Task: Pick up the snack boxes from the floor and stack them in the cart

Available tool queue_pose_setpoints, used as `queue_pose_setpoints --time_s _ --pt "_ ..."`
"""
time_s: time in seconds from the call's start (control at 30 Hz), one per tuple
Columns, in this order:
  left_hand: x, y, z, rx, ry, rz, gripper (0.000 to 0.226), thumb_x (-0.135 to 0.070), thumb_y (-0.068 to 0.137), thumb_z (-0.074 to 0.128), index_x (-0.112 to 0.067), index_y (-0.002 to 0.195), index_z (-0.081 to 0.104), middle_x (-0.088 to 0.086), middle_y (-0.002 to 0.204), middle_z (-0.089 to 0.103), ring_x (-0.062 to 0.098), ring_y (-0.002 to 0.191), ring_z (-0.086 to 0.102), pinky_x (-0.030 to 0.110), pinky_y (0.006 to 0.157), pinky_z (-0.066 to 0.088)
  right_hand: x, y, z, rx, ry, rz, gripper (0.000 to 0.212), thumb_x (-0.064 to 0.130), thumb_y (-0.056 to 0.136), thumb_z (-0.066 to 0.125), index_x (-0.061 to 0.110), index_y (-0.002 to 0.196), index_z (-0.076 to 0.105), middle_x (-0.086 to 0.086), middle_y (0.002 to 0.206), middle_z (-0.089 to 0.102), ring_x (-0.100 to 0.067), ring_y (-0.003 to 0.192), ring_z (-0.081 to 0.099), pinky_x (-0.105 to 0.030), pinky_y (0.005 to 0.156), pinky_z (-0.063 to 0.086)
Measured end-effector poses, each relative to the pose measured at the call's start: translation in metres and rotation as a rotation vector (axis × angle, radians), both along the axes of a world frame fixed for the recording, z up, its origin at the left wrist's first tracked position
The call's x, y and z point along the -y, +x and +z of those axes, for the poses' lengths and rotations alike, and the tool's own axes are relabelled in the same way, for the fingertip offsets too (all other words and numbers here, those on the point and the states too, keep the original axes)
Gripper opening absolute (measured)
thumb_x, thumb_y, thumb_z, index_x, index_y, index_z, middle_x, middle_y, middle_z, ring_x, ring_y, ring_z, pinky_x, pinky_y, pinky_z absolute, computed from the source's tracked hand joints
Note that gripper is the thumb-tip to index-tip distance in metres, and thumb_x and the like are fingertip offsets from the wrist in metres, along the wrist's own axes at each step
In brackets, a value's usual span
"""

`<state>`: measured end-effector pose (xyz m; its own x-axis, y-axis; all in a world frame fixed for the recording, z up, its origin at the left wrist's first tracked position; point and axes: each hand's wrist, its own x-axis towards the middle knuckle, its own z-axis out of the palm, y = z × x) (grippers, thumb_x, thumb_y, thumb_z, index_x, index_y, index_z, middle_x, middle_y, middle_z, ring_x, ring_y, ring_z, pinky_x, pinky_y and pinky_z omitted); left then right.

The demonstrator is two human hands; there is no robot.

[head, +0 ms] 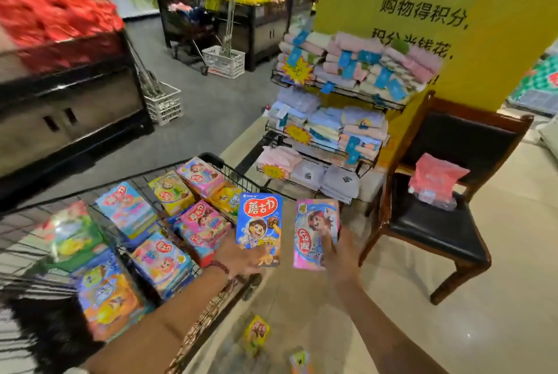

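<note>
Snack boxes: blue box in left fingers, pink box in right fingers.

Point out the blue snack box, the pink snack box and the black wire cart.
Blue snack box (259,224), head view, front face.
Pink snack box (312,230), head view, front face.
Black wire cart (215,159), head view, far rim corner.

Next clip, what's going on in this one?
A person in a shop aisle is loading snack boxes into a cart. The left hand holds a blue box and the right hand holds a pink box, both raised just beside the cart's corner, not yet placed. Inside the cart, several stacks of boxes already sit side by side. At least one yellow box is still on the floor below, with another at the frame's bottom edge.
</note>
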<state>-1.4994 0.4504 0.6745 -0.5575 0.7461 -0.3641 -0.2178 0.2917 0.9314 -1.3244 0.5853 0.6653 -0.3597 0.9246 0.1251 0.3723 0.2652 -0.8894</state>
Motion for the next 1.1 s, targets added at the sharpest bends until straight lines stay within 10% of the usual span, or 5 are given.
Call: queue_pose_setpoints --time_s 0.17,0.33,0.63,1.1 --pt "0.031 -0.063 0.006 -0.090 -0.011 0.112 0.048 -0.006 0.074 0.078 -0.001 0.115 0.055 0.009 0.099 0.068 0.028 0.088 0.067 0.025 0.049 0.054 0.007 -0.075 0.011 0.035 0.036 0.132 0.050 0.073 0.079 0.042 0.030 0.103 0.054 -0.005 0.098 0.064 -0.025 0.086 0.065 -0.043 0.070 0.055" --pt "0.074 -0.124 0.005 -0.132 -0.040 0.193 0.058 -0.024 0.069 0.083 -0.005 0.116 0.057 0.007 0.101 0.069 0.006 0.068 0.067 0.019 0.052 0.055 0.027 -0.163 0.019 0.035 0.024 0.284 0.055 0.062 0.079 0.048 0.018 0.111 0.053 -0.007 0.099 0.065 -0.014 0.079 0.065 -0.024 0.060 0.054" --pt "0.155 -0.175 -0.016 -0.051 -0.150 0.522 0.048 -0.016 0.068 0.084 -0.011 0.107 0.056 0.004 0.092 0.069 0.017 0.071 0.067 0.024 0.048 0.053 0.088 -0.274 -0.004 0.032 -0.101 0.584 0.077 0.078 0.076 0.042 0.023 0.130 0.046 -0.001 0.115 0.059 -0.016 0.103 0.060 -0.047 0.082 0.054" --pt "0.200 -0.130 -0.042 0.054 -0.213 0.748 0.037 -0.022 0.069 0.084 -0.013 0.099 0.064 0.004 0.091 0.074 0.020 0.082 0.072 0.038 0.066 0.060 0.113 -0.299 -0.028 0.226 -0.155 0.883 0.036 0.048 0.093 0.048 0.020 0.117 0.049 0.002 0.104 0.060 -0.012 0.092 0.061 -0.020 0.058 0.052"
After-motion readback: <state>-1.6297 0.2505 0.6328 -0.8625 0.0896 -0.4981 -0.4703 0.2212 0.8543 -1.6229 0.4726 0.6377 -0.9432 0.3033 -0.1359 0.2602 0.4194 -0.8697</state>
